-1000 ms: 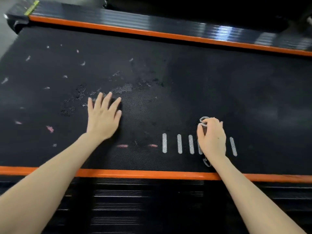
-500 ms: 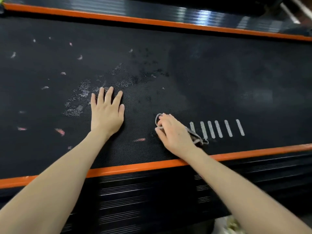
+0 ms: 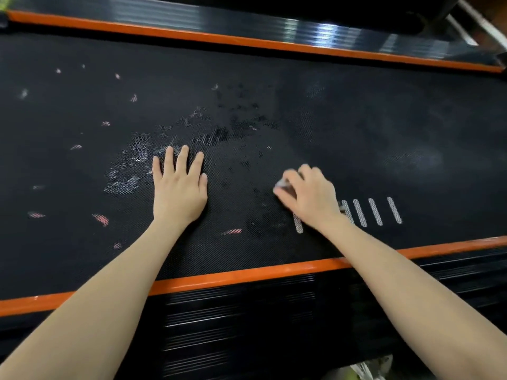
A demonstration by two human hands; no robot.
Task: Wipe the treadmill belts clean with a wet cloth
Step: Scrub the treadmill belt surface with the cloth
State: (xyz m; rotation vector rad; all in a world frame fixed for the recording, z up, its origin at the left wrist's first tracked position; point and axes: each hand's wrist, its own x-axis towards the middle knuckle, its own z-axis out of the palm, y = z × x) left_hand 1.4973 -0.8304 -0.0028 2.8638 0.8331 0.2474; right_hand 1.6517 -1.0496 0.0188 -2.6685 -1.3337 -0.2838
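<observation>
Out on the left, the treadmill belt point(image 3: 356, 119) carries the dirt: white flecks point(image 3: 24, 93) scattered wide, a pink smear point(image 3: 101, 219) towards the near orange rail point(image 3: 247, 272), and a pale scuffed patch point(image 3: 129, 171) just beside the left hand point(image 3: 179, 187). That left hand lies flat on the belt, palm down, fingers straight and slightly spread, gripping nothing. It looks like a brace, with the forearm reaching in over the rail. Between the two hands sits a short pink smear point(image 3: 232, 231), low on the belt. Then the right hand point(image 3: 310, 196): knuckles up, fingers curled round a small grey cloth point(image 3: 284, 185) and pressing it to the belt. The cloth is blurred and mostly hidden, only a scrap showing at the fingertips. Just right of the wrist runs a row of white stripes point(image 3: 377, 211) printed on the belt. The belt's long axis goes left to right across the view, and most of the visible marks lie left of the cloth, the short smear closest, the scuffed patch beyond the bracing hand. So the likely call is a sweep leftward, and the left hand sits right in that path.
</observation>
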